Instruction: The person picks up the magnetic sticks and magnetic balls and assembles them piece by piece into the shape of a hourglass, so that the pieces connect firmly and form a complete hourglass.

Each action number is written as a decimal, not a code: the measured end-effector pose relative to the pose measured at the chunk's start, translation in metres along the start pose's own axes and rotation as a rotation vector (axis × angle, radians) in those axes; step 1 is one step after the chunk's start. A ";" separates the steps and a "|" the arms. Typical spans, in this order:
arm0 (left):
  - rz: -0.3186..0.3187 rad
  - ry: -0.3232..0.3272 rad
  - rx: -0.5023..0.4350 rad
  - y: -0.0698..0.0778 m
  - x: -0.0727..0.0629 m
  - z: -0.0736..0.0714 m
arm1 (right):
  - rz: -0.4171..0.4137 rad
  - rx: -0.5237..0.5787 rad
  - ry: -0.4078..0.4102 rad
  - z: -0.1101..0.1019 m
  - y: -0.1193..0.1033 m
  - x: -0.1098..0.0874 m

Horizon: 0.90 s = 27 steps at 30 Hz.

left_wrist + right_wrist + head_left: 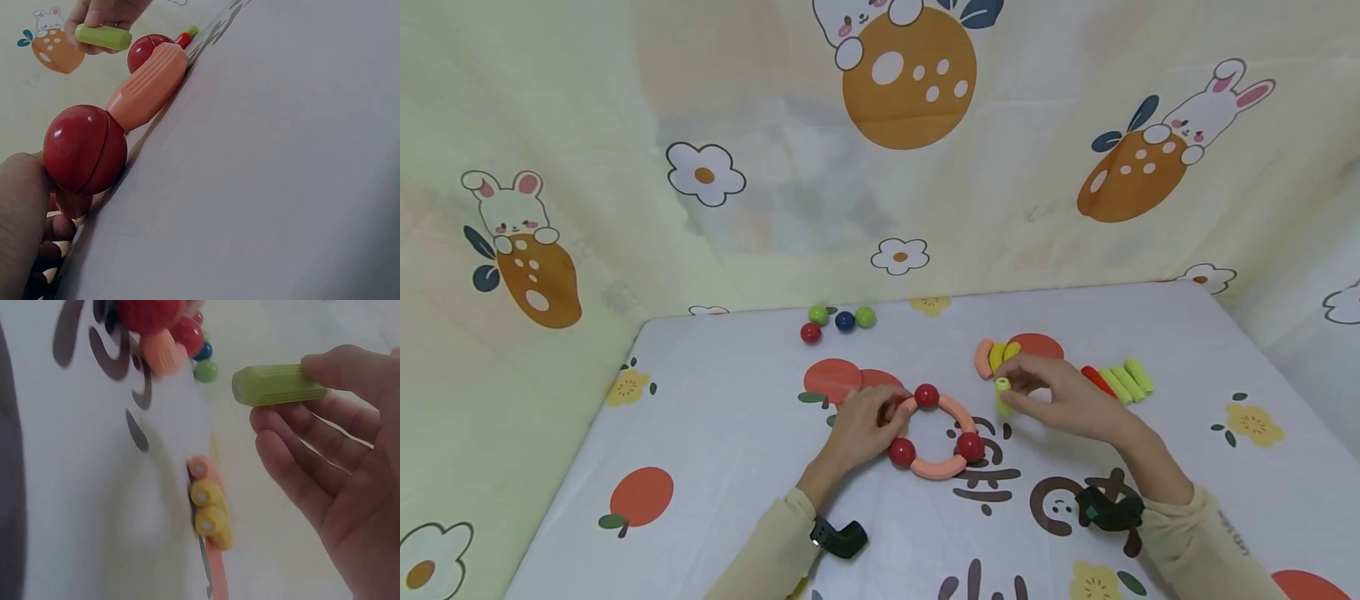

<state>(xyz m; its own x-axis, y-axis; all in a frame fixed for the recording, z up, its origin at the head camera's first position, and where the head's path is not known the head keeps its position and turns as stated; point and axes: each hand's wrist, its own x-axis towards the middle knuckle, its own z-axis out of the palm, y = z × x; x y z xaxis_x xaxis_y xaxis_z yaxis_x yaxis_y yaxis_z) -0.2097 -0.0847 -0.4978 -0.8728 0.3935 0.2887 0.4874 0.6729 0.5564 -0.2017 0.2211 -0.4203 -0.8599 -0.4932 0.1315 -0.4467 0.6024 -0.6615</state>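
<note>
Holding the ring [936, 433] at nine o'clock, left hand [865, 425] grips; right hand [1060, 400] pinches green stick [1002, 393]. Ring closed; sticks [1123, 380] remain unused.

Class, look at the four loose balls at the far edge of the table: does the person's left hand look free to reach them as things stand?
Probably not at once: the left hand grips the ring. The cloth between it and the four balls lies bare.

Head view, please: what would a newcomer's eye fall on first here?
Probably the ring of red balls and pink curved pieces at the table's middle, with the left hand touching its left side. Just right of it, the right hand pinches a light green stick.
</note>
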 end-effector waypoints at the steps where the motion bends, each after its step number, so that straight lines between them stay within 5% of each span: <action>1: 0.001 0.000 0.002 0.000 0.000 0.000 | -0.007 0.005 -0.005 0.002 -0.002 0.000; 27: -0.009 -0.003 0.004 0.001 0.000 -0.001 | -0.095 0.050 -0.067 0.027 -0.022 0.003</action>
<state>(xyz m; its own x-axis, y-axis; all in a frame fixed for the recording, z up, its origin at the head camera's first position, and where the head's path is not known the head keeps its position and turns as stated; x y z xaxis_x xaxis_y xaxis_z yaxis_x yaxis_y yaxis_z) -0.2088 -0.0847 -0.4965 -0.8770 0.3896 0.2812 0.4798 0.6787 0.5560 -0.1873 0.1892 -0.4253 -0.7952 -0.5882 0.1472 -0.5112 0.5197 -0.6845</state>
